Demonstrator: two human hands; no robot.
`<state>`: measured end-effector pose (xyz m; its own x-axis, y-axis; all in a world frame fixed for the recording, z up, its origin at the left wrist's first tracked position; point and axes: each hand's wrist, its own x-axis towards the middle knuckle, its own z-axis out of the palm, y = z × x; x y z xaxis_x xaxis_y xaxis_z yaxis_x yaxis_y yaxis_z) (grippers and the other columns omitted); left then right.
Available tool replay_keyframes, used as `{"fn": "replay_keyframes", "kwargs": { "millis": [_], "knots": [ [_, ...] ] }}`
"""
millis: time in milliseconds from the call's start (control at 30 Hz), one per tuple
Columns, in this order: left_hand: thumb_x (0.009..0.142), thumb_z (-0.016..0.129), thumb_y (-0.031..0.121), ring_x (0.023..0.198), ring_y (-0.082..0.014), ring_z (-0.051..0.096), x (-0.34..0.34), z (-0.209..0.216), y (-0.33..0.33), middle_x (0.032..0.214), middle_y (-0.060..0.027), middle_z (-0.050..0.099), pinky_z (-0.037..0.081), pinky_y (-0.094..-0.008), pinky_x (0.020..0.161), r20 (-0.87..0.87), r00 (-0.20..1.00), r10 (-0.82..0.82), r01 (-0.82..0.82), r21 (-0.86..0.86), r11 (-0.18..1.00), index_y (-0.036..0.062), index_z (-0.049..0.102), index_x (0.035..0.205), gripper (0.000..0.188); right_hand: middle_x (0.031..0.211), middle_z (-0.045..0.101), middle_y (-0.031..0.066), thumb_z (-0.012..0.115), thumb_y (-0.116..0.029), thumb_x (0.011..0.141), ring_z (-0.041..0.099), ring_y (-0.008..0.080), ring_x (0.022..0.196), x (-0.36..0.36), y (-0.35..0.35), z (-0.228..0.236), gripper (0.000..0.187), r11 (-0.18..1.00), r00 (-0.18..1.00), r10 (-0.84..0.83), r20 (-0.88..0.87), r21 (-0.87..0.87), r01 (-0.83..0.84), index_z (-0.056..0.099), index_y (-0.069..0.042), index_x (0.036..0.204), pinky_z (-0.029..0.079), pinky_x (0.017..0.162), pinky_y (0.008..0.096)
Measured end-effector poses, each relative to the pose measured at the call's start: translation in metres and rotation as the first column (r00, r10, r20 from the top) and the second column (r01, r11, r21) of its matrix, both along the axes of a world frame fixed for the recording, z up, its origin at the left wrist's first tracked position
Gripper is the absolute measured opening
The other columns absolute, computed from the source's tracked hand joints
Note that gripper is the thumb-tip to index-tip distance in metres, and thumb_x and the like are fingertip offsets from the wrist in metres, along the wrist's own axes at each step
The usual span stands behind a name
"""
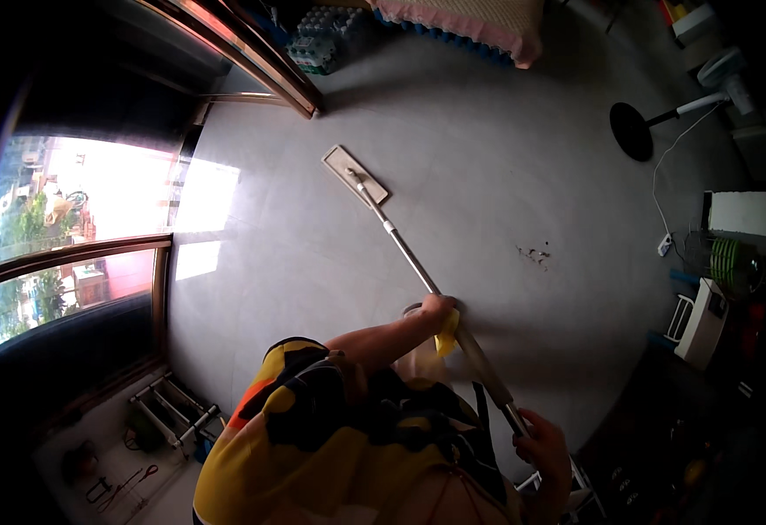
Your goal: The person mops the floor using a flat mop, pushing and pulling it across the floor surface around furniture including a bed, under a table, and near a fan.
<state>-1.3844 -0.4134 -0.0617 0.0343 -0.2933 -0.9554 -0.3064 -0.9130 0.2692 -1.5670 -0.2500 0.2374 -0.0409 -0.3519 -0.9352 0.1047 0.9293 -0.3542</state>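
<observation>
A flat mop point(342, 166) with a pale rectangular head lies against the grey floor, ahead and left of my body. Its long metal pole point(409, 254) slants back toward me. Partway up the pole, the fingers of my left hand point(438, 308) are wrapped round it. My right hand point(541, 442) is closed on the pole near its upper end, lower right. Something yellow point(446, 337) shows just below my left hand; I cannot make out what it is. A small scatter of dark debris point(534, 254) lies on the floor, right of the pole and apart from the mop head.
Wood-framed glass doors point(77, 255) stand at the left. A bed or table with a pink-edged cover point(488, 35) and packs of bottles point(313, 52) are at the far side. At right are a standing fan point(632, 131), its cord, a power strip point(665, 245) and a white box point(751, 213).
</observation>
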Motion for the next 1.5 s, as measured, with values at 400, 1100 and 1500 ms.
{"fn": "replay_keyframes", "kwargs": {
  "millis": [400, 1100, 1500],
  "knots": [
    [0.073, 0.061, 0.026, 0.098, -0.0336, 0.056, -0.142, 0.044, 0.015, 0.102, -0.0216, 0.056, 0.046, -0.0387, 0.081, -0.221, 0.857, -0.466, 0.449, -0.125, 0.885, -0.0054, 0.038, 0.109, 0.053, 0.065, 0.051, 0.0000, 0.057, -0.010, 0.075, 0.042, 0.0053, 0.047, 0.032, 0.051, 0.007, 0.053, 0.907, 0.907, -0.420, -0.040, 0.011, 0.421, 0.042, -0.002, 0.126, 0.033, 0.041, 0.0192],
    [0.088, 0.034, 0.028, 0.107, -0.0319, 0.052, -0.218, 0.026, 0.148, 0.113, -0.0141, 0.054, 0.039, -0.0433, 0.090, -0.050, 0.781, -0.622, 0.620, -0.059, 0.783, 0.0096, 0.049, 0.107, 0.030, 0.068, 0.048, 0.0028, 0.049, -0.005, 0.078, 0.040, 0.0065, 0.044, 0.028, 0.167, -0.003, 0.057, 0.629, 0.631, -0.769, 0.106, -0.056, 0.776, 0.031, -0.002, 0.132, 0.030, 0.039, 0.0192],
    [0.070, 0.063, 0.021, 0.067, -0.0269, 0.062, -0.195, 0.042, 0.291, 0.074, -0.0164, 0.059, 0.050, -0.0380, 0.059, -0.354, 0.819, -0.451, 0.431, -0.138, 0.892, -0.0072, 0.056, 0.079, 0.031, 0.073, 0.054, 0.0102, 0.051, 0.003, 0.072, 0.041, 0.0083, 0.044, 0.023, 0.369, 0.035, 0.064, 0.630, 0.638, -0.770, 0.028, -0.126, 0.766, 0.031, -0.002, 0.133, 0.031, 0.040, 0.0203]
  ]
}}
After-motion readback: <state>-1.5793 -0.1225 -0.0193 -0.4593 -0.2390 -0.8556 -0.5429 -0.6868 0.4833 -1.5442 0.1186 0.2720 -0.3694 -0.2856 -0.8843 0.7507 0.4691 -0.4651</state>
